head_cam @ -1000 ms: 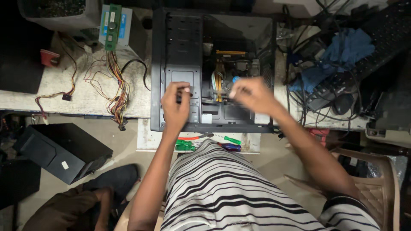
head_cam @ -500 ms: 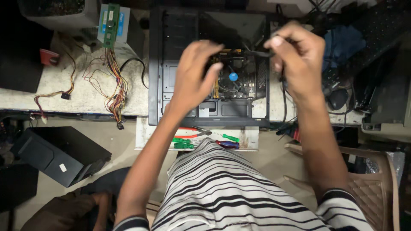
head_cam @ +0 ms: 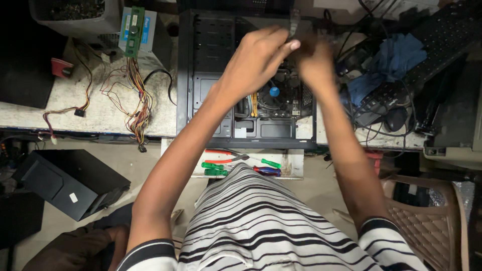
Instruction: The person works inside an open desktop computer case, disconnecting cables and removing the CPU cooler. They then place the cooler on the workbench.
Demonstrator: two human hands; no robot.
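Foreground: screwdrivers (head_cam: 236,164) and pliers on a low shelf under the tabletop (head_cam: 100,113).
Computer case (head_cam: 201,75): lies open on the tabletop, fan (head_cam: 273,92) exposed.
Left hand (head_cam: 256,55): fingers pinched on a dark cable (head_cam: 293,22) above the case's far end.
Right hand (head_cam: 314,62): blurred, touching the cable; grip cannot be told.
Risk: a hard tug could likely strain the connector.

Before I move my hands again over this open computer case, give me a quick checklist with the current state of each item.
1. Case lies open on the bench: ok.
2. Left hand and right hand meet over the top edge of the case: ok.
3. What the hands hold: cannot tell, blurred.
4. Blue-capped cooler fan unobstructed: ok.
5. Screwdrivers and pliers within reach on the low shelf: ok.
6. Loose wire bundle outside the case: ok.
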